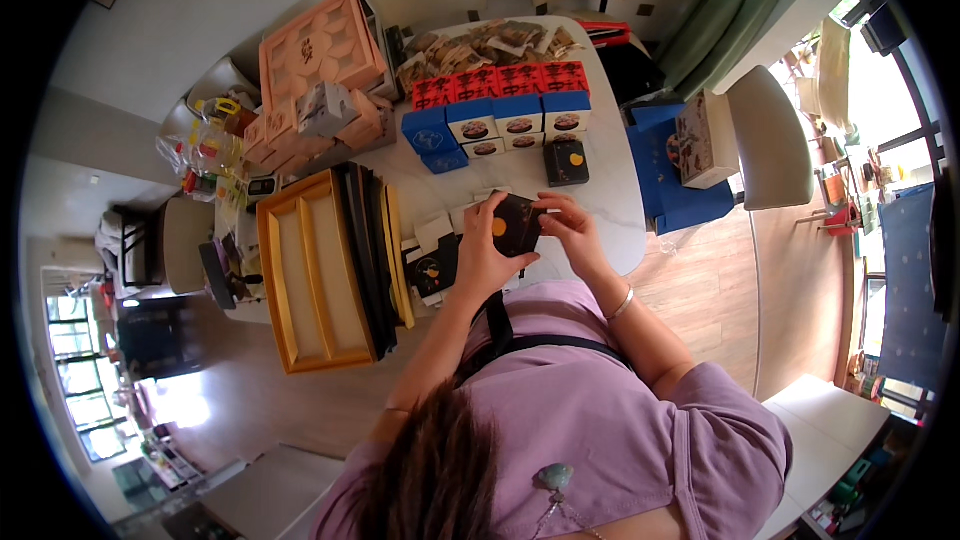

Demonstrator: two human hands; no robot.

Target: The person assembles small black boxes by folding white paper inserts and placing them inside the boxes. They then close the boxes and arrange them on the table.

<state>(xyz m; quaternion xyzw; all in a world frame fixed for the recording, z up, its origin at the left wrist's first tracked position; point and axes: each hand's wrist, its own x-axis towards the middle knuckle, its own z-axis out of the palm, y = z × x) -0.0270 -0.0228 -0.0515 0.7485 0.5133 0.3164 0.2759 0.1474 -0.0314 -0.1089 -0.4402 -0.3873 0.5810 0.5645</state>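
Between my two hands, just above the near edge of the white table, is a small black box (517,226) with a yellow round mark. My left hand (484,252) grips its left side, thumb along the lower edge. On the other side, the bent fingers of my right hand (572,227) touch the box's upper right edge. A similar black box (567,163) stands on the table beyond. Flattened black cartons (430,271) and white ones (434,232) lie to the left of my hands.
Blue and white boxes (520,118) with red tops stand in rows, before a heap of small packets (500,45). Gold-rimmed trays (310,275) lean at the left. Pink boxes (325,45) pile up behind them. A blue bag (685,175) is beside the table's right edge.
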